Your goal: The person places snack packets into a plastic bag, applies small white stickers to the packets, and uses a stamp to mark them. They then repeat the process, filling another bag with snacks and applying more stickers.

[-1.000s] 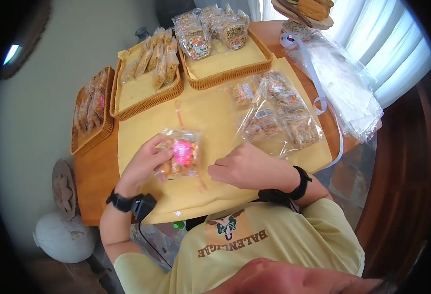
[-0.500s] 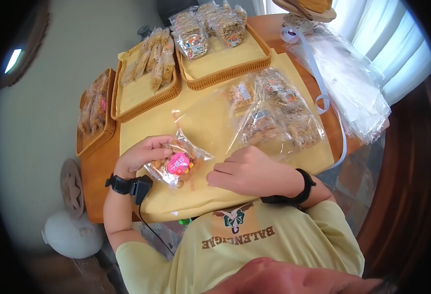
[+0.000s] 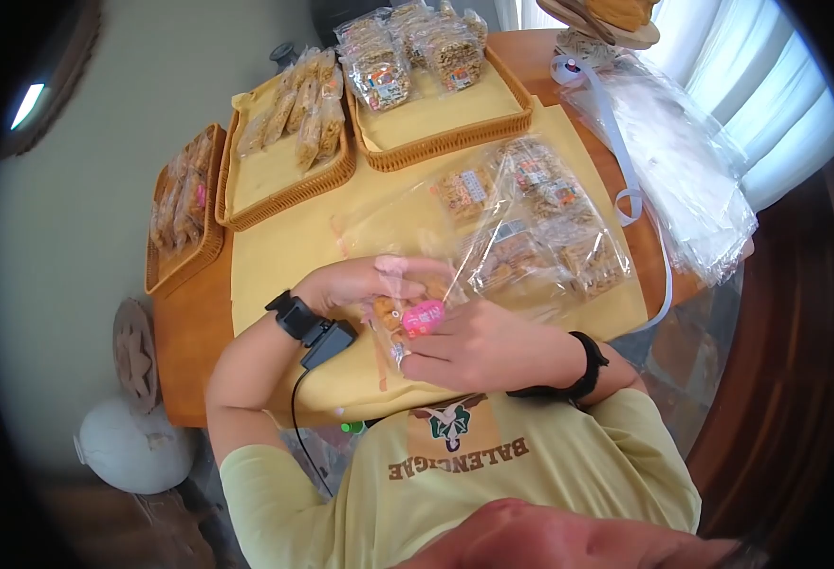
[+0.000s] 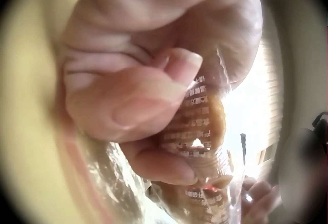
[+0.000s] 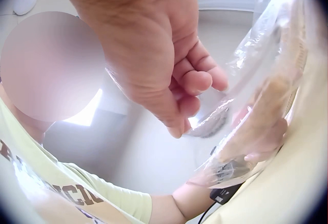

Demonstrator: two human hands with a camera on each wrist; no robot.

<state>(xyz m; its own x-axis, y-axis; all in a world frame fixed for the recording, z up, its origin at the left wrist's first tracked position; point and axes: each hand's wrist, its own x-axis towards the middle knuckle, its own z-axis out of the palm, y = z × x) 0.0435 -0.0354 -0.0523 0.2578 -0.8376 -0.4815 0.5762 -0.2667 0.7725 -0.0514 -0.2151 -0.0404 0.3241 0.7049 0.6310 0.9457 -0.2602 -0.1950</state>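
Observation:
My left hand (image 3: 365, 282) grips a clear snack packet (image 3: 424, 318) with a pink label, holding it in front of my right hand. In the left wrist view, thumb and fingers curl on the packet (image 4: 197, 126), whose printed side shows brown pieces within. My right hand (image 3: 488, 346) has its fingers curled; in the right wrist view its fingertips (image 5: 177, 130) pinch the edge of a large clear plastic bag (image 5: 225, 114). That bag (image 3: 552, 284) lies on the yellow sheet with several snack packets (image 3: 540, 175) in it. Its film overlaps my left hand and the pink-labelled packet.
Three wicker baskets line the far side: one on the left (image 3: 210, 242), a middle one (image 3: 284, 204) and a right one (image 3: 445, 144), each with packaged snacks. A stack of clear bags (image 3: 673, 171) and a white ribbon (image 3: 616, 156) lie right. The yellow sheet (image 3: 284, 251) covers the table.
My left hand has carried the pink-labelled packet to the right, up to my right hand and into the bag's film. The packet tilted on the way. My right hand has stayed nearly in place.

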